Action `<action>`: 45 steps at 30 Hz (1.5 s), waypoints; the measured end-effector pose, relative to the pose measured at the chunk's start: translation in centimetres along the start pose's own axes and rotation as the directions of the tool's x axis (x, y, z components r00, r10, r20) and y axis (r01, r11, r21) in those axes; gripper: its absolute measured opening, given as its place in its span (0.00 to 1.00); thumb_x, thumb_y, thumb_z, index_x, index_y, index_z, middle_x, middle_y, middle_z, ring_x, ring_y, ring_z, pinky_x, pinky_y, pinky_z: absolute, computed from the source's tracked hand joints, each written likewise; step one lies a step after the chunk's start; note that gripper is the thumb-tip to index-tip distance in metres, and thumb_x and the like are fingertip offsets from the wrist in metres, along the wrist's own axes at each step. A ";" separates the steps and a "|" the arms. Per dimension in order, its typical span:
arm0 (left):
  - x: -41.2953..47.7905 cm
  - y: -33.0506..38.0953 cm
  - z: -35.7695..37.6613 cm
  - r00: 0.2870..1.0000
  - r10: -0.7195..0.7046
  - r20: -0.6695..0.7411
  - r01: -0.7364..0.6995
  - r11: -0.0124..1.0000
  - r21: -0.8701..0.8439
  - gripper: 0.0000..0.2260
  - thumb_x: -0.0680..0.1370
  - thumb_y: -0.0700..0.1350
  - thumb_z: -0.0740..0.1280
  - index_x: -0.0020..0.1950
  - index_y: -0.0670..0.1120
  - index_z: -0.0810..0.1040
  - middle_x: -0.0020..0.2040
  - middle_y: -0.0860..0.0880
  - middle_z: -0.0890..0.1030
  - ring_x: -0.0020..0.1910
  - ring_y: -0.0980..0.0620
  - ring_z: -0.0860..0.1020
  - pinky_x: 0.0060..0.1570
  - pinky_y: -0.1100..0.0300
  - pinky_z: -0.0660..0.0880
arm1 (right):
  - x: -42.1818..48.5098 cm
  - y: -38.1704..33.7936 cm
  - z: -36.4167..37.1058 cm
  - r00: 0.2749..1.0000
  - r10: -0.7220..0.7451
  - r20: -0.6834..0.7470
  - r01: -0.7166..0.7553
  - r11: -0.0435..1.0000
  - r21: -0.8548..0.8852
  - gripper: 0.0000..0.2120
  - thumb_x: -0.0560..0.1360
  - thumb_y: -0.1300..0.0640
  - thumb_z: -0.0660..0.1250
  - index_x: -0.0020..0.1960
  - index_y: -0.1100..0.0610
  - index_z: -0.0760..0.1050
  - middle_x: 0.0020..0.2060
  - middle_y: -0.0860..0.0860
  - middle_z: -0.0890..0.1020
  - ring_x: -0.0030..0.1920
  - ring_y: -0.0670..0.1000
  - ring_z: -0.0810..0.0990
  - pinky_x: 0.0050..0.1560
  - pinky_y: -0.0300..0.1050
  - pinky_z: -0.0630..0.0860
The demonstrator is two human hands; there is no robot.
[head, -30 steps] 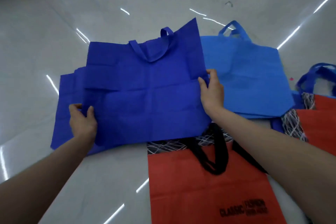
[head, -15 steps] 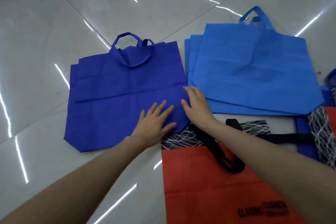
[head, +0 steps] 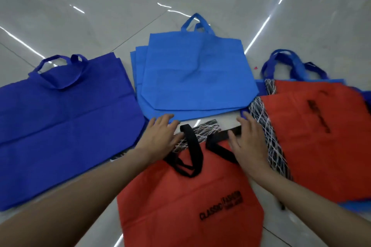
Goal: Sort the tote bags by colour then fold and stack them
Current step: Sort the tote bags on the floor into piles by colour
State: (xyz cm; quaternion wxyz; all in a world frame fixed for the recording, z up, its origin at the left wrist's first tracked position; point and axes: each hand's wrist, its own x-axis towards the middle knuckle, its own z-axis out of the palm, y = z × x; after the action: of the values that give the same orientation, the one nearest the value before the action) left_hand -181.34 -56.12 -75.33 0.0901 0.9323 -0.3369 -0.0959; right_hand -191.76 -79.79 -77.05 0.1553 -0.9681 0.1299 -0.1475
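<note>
Polished pale floor tiles (head: 96, 12), glossy, with streaked light reflections and thin grout lines, carry all items.

Item 1: dark blue tote bag (head: 66, 126), left. It lies flat, a matte non-woven fabric with crosswise fold creases. Its loop handles lie on the top edge.

Item 2: stack of light blue tote bags (head: 196, 78), far centre. The bags are flat and rectangular with staggered edges, handles pointing away.

Item 3: near red tote bag (head: 186, 202), centre foreground. It lies flat with its mouth pointing away. The top band is printed with black-and-white scribbled lines, and black lettering sits low on the panel. The black strap handles (head: 192, 152) are flopped back over the red panel.

Item 4: second red tote bag (head: 321, 136), right, of the same pattern and turned sideways. It lies on the blue bags (head: 285, 62), whose handles and edges project beyond it.

Left hand (head: 160, 138): palm down, fingers straight and spread, resting on the patterned band at the near red bag's left corner. It grasps nothing. The fingertips reach the light blue stack's near edge; contact cannot be confirmed.

Right hand (head: 249, 142): palm down, fingers extended and released, lying on a black strap at the bag's right corner, just beside the second red bag's patterned band
</note>
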 end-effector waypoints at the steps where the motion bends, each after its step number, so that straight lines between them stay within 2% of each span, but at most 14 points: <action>1: 0.5 1.8 0.5 0.998 0.061 -0.014 -0.061 0.998 -0.020 0.32 0.74 0.61 0.44 0.63 0.44 0.74 0.67 0.42 0.71 0.64 0.42 0.71 0.65 0.46 0.62 | -0.5 1.8 -0.8 0.990 0.141 -0.002 -0.141 0.990 -0.033 0.22 0.77 0.52 0.64 0.65 0.64 0.68 0.67 0.62 0.68 0.67 0.62 0.67 0.65 0.59 0.65; 4: 2.1 6.2 1.7 0.984 0.179 0.016 -0.178 0.983 -0.046 0.31 0.74 0.60 0.42 0.63 0.45 0.72 0.68 0.44 0.70 0.66 0.44 0.69 0.66 0.50 0.61 | -2.2 6.6 -2.6 0.840 0.517 0.164 -0.486 0.851 -0.198 0.35 0.76 0.44 0.63 0.74 0.62 0.56 0.75 0.62 0.54 0.74 0.63 0.55 0.70 0.63 0.55; 6: 2.9 8.1 2.3 0.979 0.202 0.028 -0.200 0.978 -0.058 0.31 0.74 0.61 0.42 0.63 0.45 0.72 0.69 0.45 0.69 0.67 0.45 0.67 0.67 0.51 0.59 | -3.2 8.6 -3.4 0.741 0.622 0.255 -0.573 0.783 -0.244 0.38 0.76 0.39 0.60 0.76 0.59 0.50 0.76 0.59 0.49 0.75 0.61 0.49 0.71 0.60 0.53; 14: 3.2 9.7 4.2 0.983 0.170 0.066 -0.161 0.978 -0.130 0.31 0.72 0.61 0.42 0.60 0.47 0.74 0.63 0.48 0.72 0.63 0.48 0.70 0.64 0.54 0.62 | -5.4 8.6 -3.3 0.660 0.543 0.519 -0.386 0.838 -0.386 0.49 0.70 0.27 0.55 0.77 0.53 0.38 0.76 0.60 0.38 0.75 0.66 0.41 0.68 0.67 0.55; 17: 2.4 9.3 4.8 0.986 0.163 0.039 -0.154 0.972 -0.176 0.29 0.72 0.59 0.44 0.58 0.45 0.76 0.59 0.47 0.74 0.59 0.46 0.73 0.60 0.52 0.66 | -5.2 7.8 -4.0 0.749 0.529 0.399 -0.388 0.838 -0.383 0.32 0.77 0.39 0.56 0.73 0.57 0.56 0.73 0.63 0.59 0.70 0.66 0.61 0.60 0.59 0.68; 20: 1.4 8.8 5.3 0.981 0.185 -0.060 -0.194 0.961 -0.198 0.25 0.75 0.57 0.51 0.57 0.43 0.77 0.59 0.44 0.76 0.58 0.44 0.75 0.60 0.51 0.69 | -4.2 7.1 -5.6 0.834 0.507 0.217 -0.443 0.850 -0.285 0.17 0.79 0.45 0.56 0.53 0.59 0.70 0.49 0.60 0.79 0.50 0.62 0.79 0.41 0.49 0.71; 24: -0.2 9.2 4.2 0.970 0.244 0.014 -0.220 0.895 -0.388 0.33 0.72 0.71 0.53 0.60 0.46 0.75 0.58 0.50 0.76 0.57 0.54 0.73 0.61 0.58 0.68 | -2.2 4.8 -6.9 0.767 0.589 0.255 -0.588 0.804 -0.085 0.24 0.79 0.42 0.55 0.48 0.63 0.75 0.47 0.63 0.80 0.48 0.63 0.78 0.41 0.49 0.69; 27: -1.3 10.5 3.0 0.967 0.141 0.214 0.043 0.735 -0.677 0.40 0.62 0.78 0.58 0.63 0.51 0.72 0.56 0.56 0.78 0.55 0.62 0.75 0.55 0.70 0.69 | -1.0 2.0 -6.1 0.739 0.554 0.383 -0.616 0.786 0.054 0.32 0.78 0.36 0.52 0.50 0.64 0.77 0.51 0.65 0.80 0.52 0.63 0.78 0.46 0.49 0.70; 31: -1.6 10.9 1.8 0.953 -0.151 0.261 0.299 0.349 -0.888 0.29 0.70 0.66 0.65 0.62 0.47 0.71 0.45 0.55 0.80 0.37 0.62 0.77 0.38 0.69 0.72 | -0.9 0.5 -5.3 0.729 0.392 0.562 -0.556 0.817 0.153 0.39 0.75 0.31 0.46 0.51 0.64 0.77 0.44 0.62 0.82 0.41 0.61 0.82 0.43 0.52 0.80; 34: -1.5 9.8 1.5 0.921 -0.248 0.299 0.378 0.393 -0.838 0.27 0.70 0.64 0.67 0.63 0.50 0.68 0.48 0.49 0.77 0.37 0.53 0.75 0.32 0.61 0.70 | -2.0 1.1 -4.4 0.686 0.245 0.685 -0.550 0.791 0.268 0.36 0.77 0.34 0.49 0.55 0.65 0.76 0.50 0.59 0.83 0.46 0.59 0.82 0.45 0.52 0.80; 37: -1.5 9.2 1.7 0.892 -0.326 0.315 0.416 0.316 -0.853 0.18 0.76 0.42 0.68 0.64 0.44 0.68 0.38 0.44 0.76 0.27 0.52 0.73 0.27 0.60 0.70 | -2.4 2.4 -4.5 0.848 0.232 0.477 -0.425 0.835 0.349 0.21 0.80 0.46 0.56 0.48 0.63 0.77 0.46 0.56 0.82 0.49 0.57 0.79 0.49 0.44 0.71; 40: -1.8 6.9 1.5 0.895 -0.401 0.193 0.413 0.585 -0.698 0.16 0.76 0.38 0.66 0.63 0.44 0.70 0.48 0.43 0.79 0.40 0.49 0.75 0.42 0.58 0.72 | -1.8 4.7 -4.7 0.929 0.274 0.250 -0.318 0.935 0.155 0.18 0.79 0.53 0.61 0.65 0.63 0.71 0.63 0.59 0.74 0.64 0.57 0.70 0.64 0.45 0.63; 43: -3.5 3.2 1.2 0.884 -0.457 0.097 0.447 0.765 -0.464 0.14 0.75 0.40 0.65 0.60 0.46 0.72 0.56 0.45 0.80 0.51 0.45 0.77 0.49 0.54 0.73 | -1.9 5.6 -4.7 0.920 0.221 0.324 -0.239 0.971 0.016 0.27 0.78 0.50 0.62 0.73 0.59 0.61 0.73 0.58 0.60 0.71 0.59 0.60 0.71 0.49 0.56; 45: -5.1 1.3 1.0 0.863 -0.501 0.064 0.498 0.823 -0.272 0.12 0.76 0.44 0.63 0.60 0.48 0.71 0.56 0.46 0.80 0.52 0.43 0.77 0.45 0.52 0.73 | -2.7 5.0 -4.3 0.911 0.049 0.410 -0.031 0.998 -0.051 0.30 0.78 0.46 0.61 0.76 0.53 0.56 0.76 0.55 0.53 0.74 0.57 0.55 0.73 0.50 0.53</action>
State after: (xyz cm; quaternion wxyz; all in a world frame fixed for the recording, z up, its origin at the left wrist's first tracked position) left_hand -186.26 -53.89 -75.42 0.1944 0.9660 -0.0640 -0.1581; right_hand -196.66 -84.70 -75.44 0.1612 -0.9778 0.1172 0.0653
